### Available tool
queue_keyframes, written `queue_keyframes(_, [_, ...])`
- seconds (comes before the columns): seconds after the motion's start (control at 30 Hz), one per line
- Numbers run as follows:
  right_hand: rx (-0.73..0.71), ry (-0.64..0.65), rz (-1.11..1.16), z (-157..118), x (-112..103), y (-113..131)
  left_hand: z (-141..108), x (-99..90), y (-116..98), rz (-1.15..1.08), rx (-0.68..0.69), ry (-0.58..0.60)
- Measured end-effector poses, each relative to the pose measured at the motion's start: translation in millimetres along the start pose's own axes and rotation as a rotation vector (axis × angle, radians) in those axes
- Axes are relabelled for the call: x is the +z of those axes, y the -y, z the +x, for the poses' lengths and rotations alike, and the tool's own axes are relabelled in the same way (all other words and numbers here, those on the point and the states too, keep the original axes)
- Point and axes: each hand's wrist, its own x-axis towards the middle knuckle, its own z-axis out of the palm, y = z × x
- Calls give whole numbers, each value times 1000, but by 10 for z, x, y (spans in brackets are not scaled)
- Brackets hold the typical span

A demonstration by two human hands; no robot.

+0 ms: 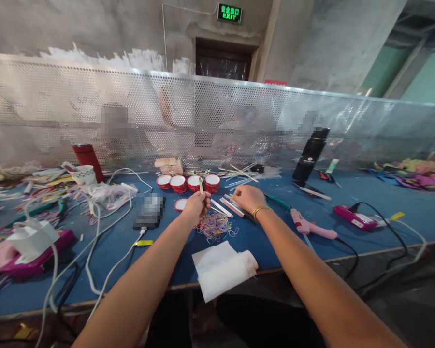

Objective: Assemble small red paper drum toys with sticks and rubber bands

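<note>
My left hand (197,205) is closed around a short pale stick (200,185), whose tip points up from the fingers. My right hand (249,198) is curled with its fingertips together at the far end of several thin white and pink sticks (223,208); what it pinches, if anything, is hidden. Just below both hands lies a heap of coloured rubber bands or loops (214,226). Behind my left hand stand several small red drum-like pieces with white tops (178,182). Another white-topped round piece (180,205) lies left of that hand.
A white cloth or paper (224,270) hangs over the front edge. To the right are a pink glue gun (310,226), a black bottle (311,155) and a magenta power strip (355,217). A phone (149,212), white cables and a red flask (88,162) occupy the left. Perforated metal panels border the back.
</note>
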Motion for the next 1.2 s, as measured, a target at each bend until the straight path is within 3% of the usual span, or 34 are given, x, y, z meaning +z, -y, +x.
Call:
queue_keyframes(0.17, [-87, 101, -73, -55, 92, 193, -7, -1, 10, 59, 4, -43])
queue_keyframes(0.33, [-90, 108, -118, -44, 159, 293, -7, -16, 7, 54, 27, -59])
queue_keyframes(0.6, [-3, 86, -88, 52, 136, 80, 63, -58, 32, 93, 128, -32])
queue_keyframes(0.83, [154, -53, 8, 105, -159, -293, 58, -34, 60, 86, 135, 86])
queue_keyframes(1.0, [196, 11, -72, 135, -308, -390, 34, 0, 58, 160, 71, 69])
queue_keyframes(1.2, [141, 243, -106, 163, -263, -391, 47, -4, 62, 193, 73, 68])
